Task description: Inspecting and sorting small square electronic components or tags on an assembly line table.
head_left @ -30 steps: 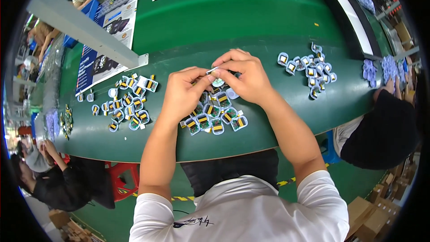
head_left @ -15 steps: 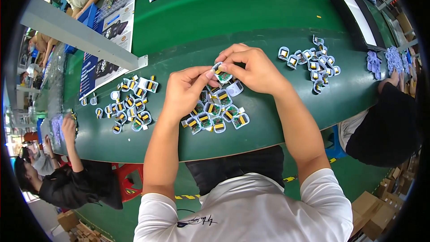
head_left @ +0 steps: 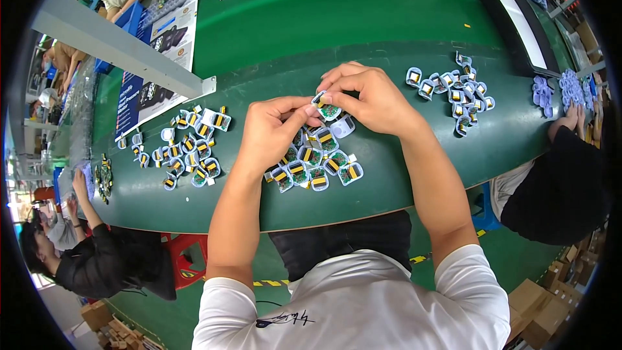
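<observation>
Both my hands meet above the middle of the green table around one small light-blue plastic housing (head_left: 329, 111) with a green circuit board inside. My left hand (head_left: 278, 126) pinches its left side between thumb and fingers. My right hand (head_left: 363, 98) grips its upper right edge, the thumb pressed near a yellow-and-black part. Just below lies a pile of similar housings (head_left: 312, 161) with green boards and yellow-black pieces. One pale housing (head_left: 342, 127) under my right hand shows its smooth outside. The fingertips partly hide the held piece.
Another cluster of housings (head_left: 188, 149) lies to the left, and a group with white parts (head_left: 457, 91) to the right. A grey metal post (head_left: 123, 48) crosses the upper left. A black-framed panel (head_left: 508, 16) stands at the upper right. Co-workers sit on both sides.
My hands stay on the same housing with only slight finger movement. At left, a co-worker's raised hand has lowered toward the table; small housings there now sit beside the left cluster.
</observation>
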{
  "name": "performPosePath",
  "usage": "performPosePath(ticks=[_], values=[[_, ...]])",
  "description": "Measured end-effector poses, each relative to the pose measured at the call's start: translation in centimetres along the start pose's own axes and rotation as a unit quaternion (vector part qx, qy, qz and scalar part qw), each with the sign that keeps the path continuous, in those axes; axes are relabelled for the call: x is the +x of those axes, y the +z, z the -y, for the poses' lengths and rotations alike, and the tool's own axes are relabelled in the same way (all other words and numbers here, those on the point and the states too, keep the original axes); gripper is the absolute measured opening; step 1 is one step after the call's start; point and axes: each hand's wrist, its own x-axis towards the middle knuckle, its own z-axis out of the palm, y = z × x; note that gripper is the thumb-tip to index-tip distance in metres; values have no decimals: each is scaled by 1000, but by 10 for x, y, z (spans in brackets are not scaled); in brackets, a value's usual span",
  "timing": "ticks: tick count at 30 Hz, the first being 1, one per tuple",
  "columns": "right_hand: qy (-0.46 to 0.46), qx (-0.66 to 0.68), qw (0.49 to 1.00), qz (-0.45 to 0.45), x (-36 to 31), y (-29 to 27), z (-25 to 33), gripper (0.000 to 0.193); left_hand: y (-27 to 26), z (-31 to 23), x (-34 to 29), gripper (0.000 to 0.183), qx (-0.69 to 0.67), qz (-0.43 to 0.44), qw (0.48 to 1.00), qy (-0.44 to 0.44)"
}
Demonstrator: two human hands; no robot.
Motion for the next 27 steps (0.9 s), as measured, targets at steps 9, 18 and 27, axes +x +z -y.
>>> performPosePath(ticks=[9, 18, 27], values=[[41, 1, 999, -29, -1, 15, 3, 12, 2, 2, 2, 20, -60, -43, 997, 6], [-214, -209, 944, -139, 4, 18, 11, 19, -6, 4, 4, 22, -110, -29, 992, -51], [-240, -247, 936, -77, 4, 14, 17, 15, -15, 10, 8, 22, -116, 23, 990, -71]])
